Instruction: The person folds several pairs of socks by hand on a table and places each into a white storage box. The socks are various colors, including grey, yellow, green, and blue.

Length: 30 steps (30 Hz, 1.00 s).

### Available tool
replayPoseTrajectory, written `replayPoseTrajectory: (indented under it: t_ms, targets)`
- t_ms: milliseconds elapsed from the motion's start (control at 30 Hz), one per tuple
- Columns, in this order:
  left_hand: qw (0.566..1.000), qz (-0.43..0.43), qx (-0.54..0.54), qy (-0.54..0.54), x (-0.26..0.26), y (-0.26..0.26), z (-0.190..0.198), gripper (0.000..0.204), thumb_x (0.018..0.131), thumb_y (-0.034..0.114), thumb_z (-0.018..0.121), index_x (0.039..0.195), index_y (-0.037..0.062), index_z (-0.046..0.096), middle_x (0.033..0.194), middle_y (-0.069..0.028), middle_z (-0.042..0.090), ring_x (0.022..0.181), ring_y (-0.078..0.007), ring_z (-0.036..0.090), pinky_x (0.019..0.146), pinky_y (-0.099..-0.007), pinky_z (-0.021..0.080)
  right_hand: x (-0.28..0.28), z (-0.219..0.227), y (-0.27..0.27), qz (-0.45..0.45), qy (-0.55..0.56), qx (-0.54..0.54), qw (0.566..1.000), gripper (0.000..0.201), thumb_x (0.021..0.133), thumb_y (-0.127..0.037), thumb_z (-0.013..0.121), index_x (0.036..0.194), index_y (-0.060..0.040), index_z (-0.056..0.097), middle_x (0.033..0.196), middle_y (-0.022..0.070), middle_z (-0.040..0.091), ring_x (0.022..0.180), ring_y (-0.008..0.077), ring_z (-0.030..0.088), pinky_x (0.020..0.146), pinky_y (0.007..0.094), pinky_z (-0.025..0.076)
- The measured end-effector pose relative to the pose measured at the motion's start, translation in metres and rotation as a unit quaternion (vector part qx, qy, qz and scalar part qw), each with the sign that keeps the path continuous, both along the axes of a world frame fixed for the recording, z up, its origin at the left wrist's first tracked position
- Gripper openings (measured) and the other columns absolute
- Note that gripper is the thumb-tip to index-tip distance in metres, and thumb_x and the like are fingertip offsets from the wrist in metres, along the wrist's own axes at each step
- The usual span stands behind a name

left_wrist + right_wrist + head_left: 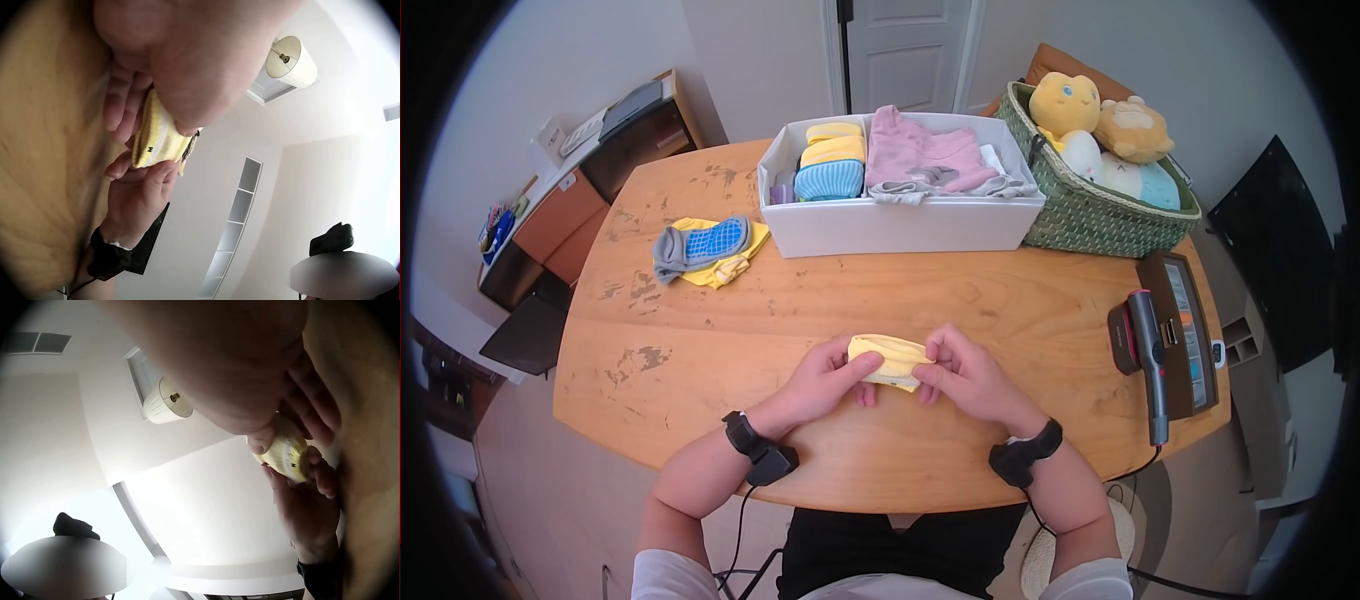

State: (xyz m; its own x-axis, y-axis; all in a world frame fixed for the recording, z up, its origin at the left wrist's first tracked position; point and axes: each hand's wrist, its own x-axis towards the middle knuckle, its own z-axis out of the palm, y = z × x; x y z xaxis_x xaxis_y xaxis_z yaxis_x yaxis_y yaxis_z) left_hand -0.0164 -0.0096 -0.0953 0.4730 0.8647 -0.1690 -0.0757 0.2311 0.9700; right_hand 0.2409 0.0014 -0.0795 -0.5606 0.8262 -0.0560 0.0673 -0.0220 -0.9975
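Note:
Above the near middle of the table, both hands hold a small folded yellow sock (890, 360). At its left end, the left hand (822, 380) pinches it with the thumb on top. The right hand (975, 378) grips the other end between thumb and fingers. Seen from the left wrist, the folded sock (159, 134) shows a pale band with a small dark mark. From the right wrist, the sock (289, 450) lies partly hidden behind the near hand. A grey sock with blue grip dots (715, 240) rests on yellow ones (725, 270) at the table's left.
At the back stands a white box (900, 230) holding rolled yellow and blue striped items (832, 172) and a pink garment (930, 145). Right of it sits a green woven basket (1090, 215) of plush toys. A grey corded device (1148, 360) and a brown case (1185, 330) lie on the right.

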Motion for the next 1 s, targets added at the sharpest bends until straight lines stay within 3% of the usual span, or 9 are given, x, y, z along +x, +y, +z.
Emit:
replayPoseTrajectory:
  t_ms: [100,167,367,500,667,1000]
  targets:
    - [1.000,0.002,0.002,0.004,0.000,0.000,-0.001,0.036,0.110,0.030,0.055,0.126,-0.0016,0.063,0.101,-0.0068,0.072,0.075,-0.0105,0.067,0.068,-0.0262,0.055,0.001,0.002,0.003,-0.008,-0.002,-0.035,0.999,0.018,0.104,-0.013,0.065,0.103,-0.0045,0.049,0.092,0.0064,0.071,0.078,0.0113,0.069,0.069,0.0267,0.056]
    - [1.000,-0.001,0.007,0.013,0.001,0.000,-0.002,0.036,0.110,0.029,0.055,0.125,-0.0017,0.064,0.100,-0.0067,0.072,0.075,-0.0105,0.067,0.068,-0.0262,0.055,0.002,0.001,0.004,-0.026,0.012,-0.045,0.999,0.017,0.102,-0.010,0.067,0.100,-0.0022,0.053,0.104,0.0099,0.073,0.084,0.0127,0.071,0.074,0.0273,0.058]
    - [1.000,-0.006,0.014,0.011,0.001,0.000,0.000,0.035,0.111,0.029,0.055,0.125,-0.0021,0.063,0.096,-0.0067,0.072,0.075,-0.0111,0.067,0.069,-0.0267,0.056,0.003,-0.004,0.004,-0.041,0.021,-0.011,0.999,0.014,0.101,-0.006,0.068,0.102,0.0002,0.054,0.124,0.0158,0.070,0.092,0.0152,0.071,0.079,0.0294,0.059]
    - [1.000,0.003,0.002,0.004,0.001,0.002,-0.002,0.035,0.111,0.028,0.055,0.126,-0.0026,0.063,0.096,-0.0073,0.072,0.076,-0.0123,0.068,0.070,-0.0273,0.057,-0.008,-0.006,0.000,-0.080,0.055,-0.017,0.995,0.016,0.101,-0.004,0.066,0.110,0.0016,0.055,0.123,0.0156,0.070,0.094,0.0154,0.071,0.080,0.0298,0.059]
    - [1.000,0.010,0.002,-0.017,0.000,0.002,-0.001,0.033,0.110,0.024,0.056,0.128,-0.0035,0.061,0.100,-0.0093,0.073,0.082,-0.0154,0.072,0.074,-0.0302,0.060,-0.011,-0.009,-0.002,-0.054,0.045,-0.020,0.997,0.038,0.100,0.000,0.066,0.132,0.0022,0.048,0.111,0.0109,0.066,0.094,0.0142,0.069,0.082,0.0272,0.058]
    - [0.999,0.002,-0.015,-0.041,0.000,0.002,-0.001,0.034,0.109,0.020,0.057,0.133,-0.0042,0.059,0.107,-0.0115,0.073,0.087,-0.0179,0.074,0.077,-0.0322,0.061,-0.009,-0.010,-0.001,-0.050,0.051,-0.007,0.997,0.048,0.097,-0.001,0.070,0.139,0.0032,0.046,0.110,0.0073,0.065,0.095,0.0111,0.068,0.083,0.0253,0.056]
